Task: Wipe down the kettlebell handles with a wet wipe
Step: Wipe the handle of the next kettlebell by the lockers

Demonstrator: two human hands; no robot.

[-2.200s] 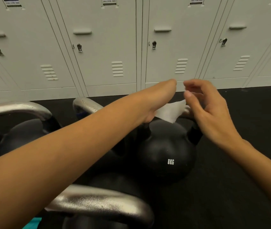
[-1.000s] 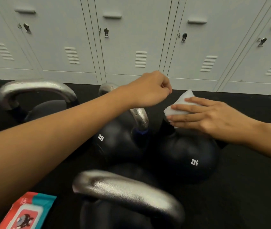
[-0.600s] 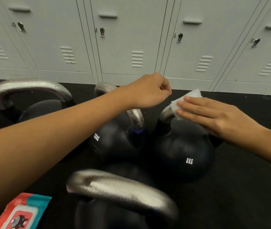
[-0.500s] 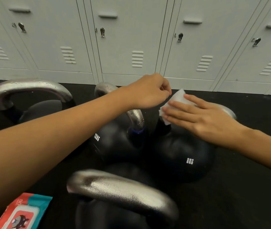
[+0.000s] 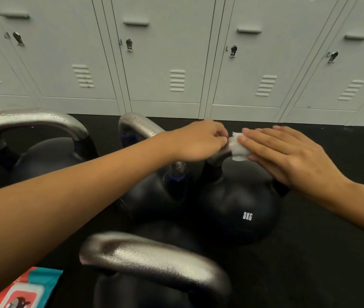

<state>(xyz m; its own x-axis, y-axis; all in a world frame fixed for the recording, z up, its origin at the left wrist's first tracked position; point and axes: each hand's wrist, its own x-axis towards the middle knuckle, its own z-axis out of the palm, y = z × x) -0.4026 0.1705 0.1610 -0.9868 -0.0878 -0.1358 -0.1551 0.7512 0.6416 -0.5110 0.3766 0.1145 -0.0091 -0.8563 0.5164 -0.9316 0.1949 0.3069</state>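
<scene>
1. Right hand [image 5: 287, 152]: fingers straight and flat, pressing the wet wipe [image 5: 237, 146] onto the 8KG kettlebell [image 5: 238, 210] handle beneath.
2. Left hand [image 5: 198, 141]: fingers curled, pinching the wipe's near edge, just beside the right fingertips.
3. Below the left forearm: another kettlebell handle [image 5: 154, 261], wipes packet [image 5: 23, 292].

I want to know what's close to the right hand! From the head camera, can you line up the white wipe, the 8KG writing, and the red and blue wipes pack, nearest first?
1. White wipe: under the right hand fingertips, on the handle.
2. 8KG writing: below the hand, on the black ball.
3. Wipes pack: far off, bottom left corner.
</scene>
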